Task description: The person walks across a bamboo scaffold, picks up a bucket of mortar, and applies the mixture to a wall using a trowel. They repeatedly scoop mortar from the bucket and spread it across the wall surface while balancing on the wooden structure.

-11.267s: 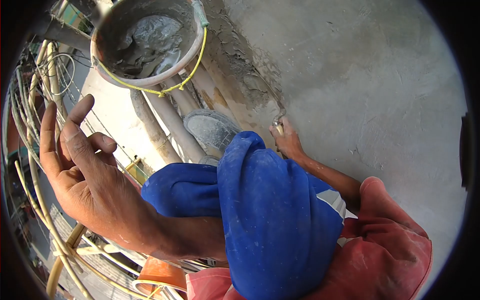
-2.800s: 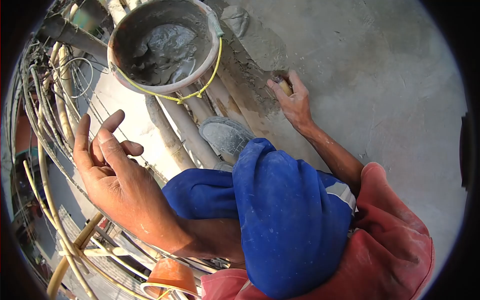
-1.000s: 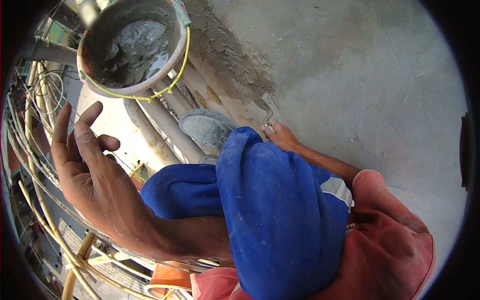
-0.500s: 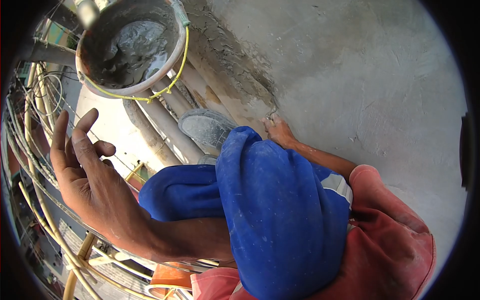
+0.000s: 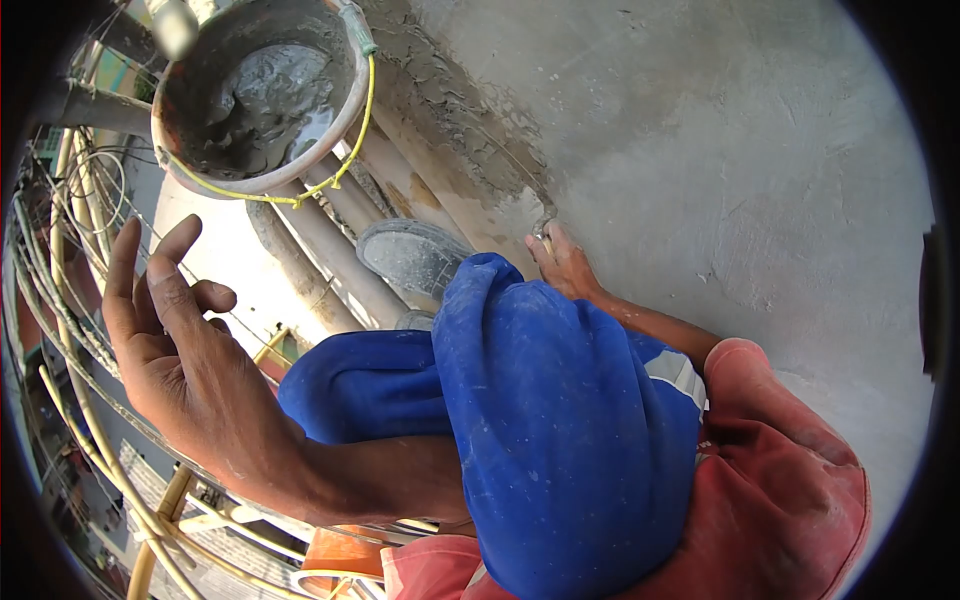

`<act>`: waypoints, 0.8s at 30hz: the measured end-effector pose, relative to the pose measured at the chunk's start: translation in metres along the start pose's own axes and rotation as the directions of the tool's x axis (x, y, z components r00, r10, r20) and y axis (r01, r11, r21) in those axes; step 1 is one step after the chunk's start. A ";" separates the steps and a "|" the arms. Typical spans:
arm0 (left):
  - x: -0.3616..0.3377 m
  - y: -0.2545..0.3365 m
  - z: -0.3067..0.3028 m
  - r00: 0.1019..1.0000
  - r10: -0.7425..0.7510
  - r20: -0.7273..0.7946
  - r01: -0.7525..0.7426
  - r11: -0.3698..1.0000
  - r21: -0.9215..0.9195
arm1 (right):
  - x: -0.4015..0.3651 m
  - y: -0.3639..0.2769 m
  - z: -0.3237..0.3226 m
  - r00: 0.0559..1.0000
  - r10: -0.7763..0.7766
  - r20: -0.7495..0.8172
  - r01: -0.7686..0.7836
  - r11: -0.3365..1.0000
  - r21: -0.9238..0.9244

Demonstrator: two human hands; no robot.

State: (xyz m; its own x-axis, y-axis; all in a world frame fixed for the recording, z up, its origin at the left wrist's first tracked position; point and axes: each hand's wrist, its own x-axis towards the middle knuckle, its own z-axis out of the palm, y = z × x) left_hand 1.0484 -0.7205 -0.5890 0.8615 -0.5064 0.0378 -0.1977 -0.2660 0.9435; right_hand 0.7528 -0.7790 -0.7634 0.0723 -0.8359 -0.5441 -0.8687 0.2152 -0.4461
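Note:
My left hand (image 5: pixel 190 360) is raised at the left, palm up, with loosely curled fingers apart and nothing in them. My right hand (image 5: pixel 567 262) is low against the grey wall (image 5: pixel 760 150), closed around the handle of a small trowel (image 5: pixel 543 238). The trowel's pale blade seems to lie against the wall's lower edge, though most of the tool is hard to make out. Along that edge runs rough wet mortar (image 5: pixel 465 110). Up and to the left, a bucket (image 5: pixel 262 186) with a yellow cord handle holds wet grey mortar (image 5: pixel 275 95).
Round poles (image 5: pixel 325 245) lie under the bucket, with a dusty shoe (image 5: pixel 410 255) resting on them. My blue-trousered knee (image 5: pixel 560 420) fills the middle. Bamboo and cables (image 5: pixel 90 340) line the left side over a drop. An orange container (image 5: pixel 340 555) is at the bottom.
My right hand has shifted slightly down and right along the wall's edge, and more of the trowel's pale blade shows. My left hand and the bucket have barely moved.

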 end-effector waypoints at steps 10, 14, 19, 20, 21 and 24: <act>0.002 -0.006 -0.006 0.999 -0.011 -0.034 0.010 1.000 -0.009 | 0.059 0.015 0.025 0.973 0.000 0.231 -0.028 0.993 0.118; 0.001 -0.001 -0.002 0.999 0.002 -0.039 -0.002 1.000 0.009 | 0.074 0.006 0.025 0.969 -0.011 0.247 -0.015 0.995 0.104; 0.003 -0.002 -0.003 0.999 0.028 -0.039 -0.025 0.998 0.058 | 0.110 0.001 0.021 0.951 0.004 0.308 0.049 0.986 -0.162; 0.004 -0.003 -0.004 0.999 0.019 -0.042 -0.016 0.998 0.061 | 0.113 -0.005 0.017 0.949 0.002 0.316 0.055 0.984 -0.172; 0.004 -0.003 -0.003 0.999 0.009 -0.054 -0.005 0.998 0.063 | 0.108 -0.030 0.007 0.947 0.048 0.318 0.015 0.981 -0.193; 0.002 -0.002 -0.003 0.998 0.023 -0.064 -0.020 0.999 0.040 | 0.108 -0.037 0.008 0.976 -0.001 0.219 0.052 0.973 -0.226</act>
State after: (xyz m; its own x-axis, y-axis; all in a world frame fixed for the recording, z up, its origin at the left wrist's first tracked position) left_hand 1.0515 -0.7187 -0.5901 0.8849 -0.4589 0.0805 -0.2340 -0.2883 0.9285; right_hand 0.7970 -0.8729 -0.8112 0.1787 -0.7055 -0.6858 -0.9520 0.0521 -0.3017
